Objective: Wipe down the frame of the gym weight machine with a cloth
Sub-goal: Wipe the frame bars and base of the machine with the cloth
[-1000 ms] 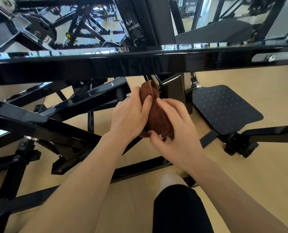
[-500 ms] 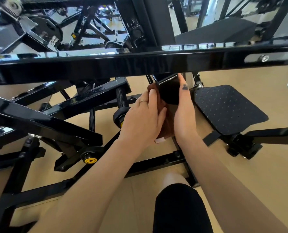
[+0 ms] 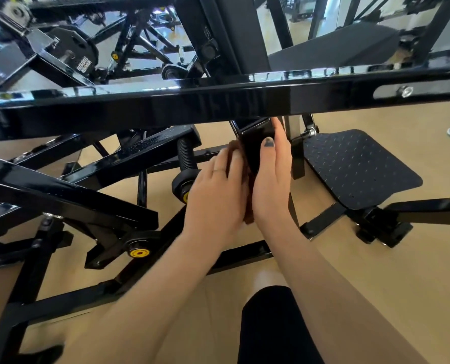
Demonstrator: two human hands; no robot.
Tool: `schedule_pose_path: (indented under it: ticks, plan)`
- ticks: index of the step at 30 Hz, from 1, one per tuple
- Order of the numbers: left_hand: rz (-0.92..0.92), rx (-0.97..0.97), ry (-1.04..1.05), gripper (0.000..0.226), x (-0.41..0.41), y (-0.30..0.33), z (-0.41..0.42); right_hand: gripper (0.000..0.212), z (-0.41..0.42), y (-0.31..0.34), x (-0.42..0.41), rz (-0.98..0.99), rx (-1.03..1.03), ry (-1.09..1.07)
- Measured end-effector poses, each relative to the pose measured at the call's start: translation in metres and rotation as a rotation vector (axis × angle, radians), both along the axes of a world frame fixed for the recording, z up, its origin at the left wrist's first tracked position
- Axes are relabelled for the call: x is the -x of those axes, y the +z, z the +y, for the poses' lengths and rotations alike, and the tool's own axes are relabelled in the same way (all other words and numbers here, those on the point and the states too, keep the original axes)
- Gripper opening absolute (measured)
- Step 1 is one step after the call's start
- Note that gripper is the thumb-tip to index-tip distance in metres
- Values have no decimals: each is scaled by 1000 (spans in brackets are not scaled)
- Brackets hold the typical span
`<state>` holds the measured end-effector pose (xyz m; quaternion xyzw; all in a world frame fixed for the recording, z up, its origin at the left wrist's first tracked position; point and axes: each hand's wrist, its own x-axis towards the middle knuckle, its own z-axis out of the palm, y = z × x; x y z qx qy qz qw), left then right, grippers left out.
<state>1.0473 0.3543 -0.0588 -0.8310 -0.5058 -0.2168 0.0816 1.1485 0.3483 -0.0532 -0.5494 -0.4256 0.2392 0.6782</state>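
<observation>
Cloth [image 3: 247, 179] sandwiched between both hands' fingers [image 3: 234, 164]

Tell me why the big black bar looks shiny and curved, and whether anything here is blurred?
Head view: bright glare runs along the top of the crossbar, which mirrors the room; the wide-angle lens bows it. The left hand is slightly smeared by motion, the right hand sharper, both against the brown cloth; the footplate is crisp.
</observation>
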Motion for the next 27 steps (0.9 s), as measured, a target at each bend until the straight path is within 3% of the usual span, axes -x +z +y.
schedule_pose_path:
  ticks: [2, 5, 10, 16, 19, 23, 27]
  plan:
    - [-43, -67, 16, 53, -3, -5, 1, 53, 2, -1, 3, -3, 0, -28]
    - [-68, 4, 27, 36, -8, 12, 21, 56, 5, -1, 6, -17, 9, -80]
    - [-31, 360, 57, 34, -9, 48, 66, 54, 7, -3, 9, -88, -18, -161]
    - [71, 21, -66, 44, 3, 23, 8, 51, 11, 0, 16, -114, -32, -260]
    - [147, -102, -30, 35, 7, 25, 15, 50, 9, -2, 14, -156, -34, -253]
    - [112, -103, 48, 25, 8, 35, 17, 51, 9, -5, 10, -175, -32, -245]
    - [-5, 2, 160, 26, 73, 33, 30, 57, 13, -2, 17, -163, -25, -311]
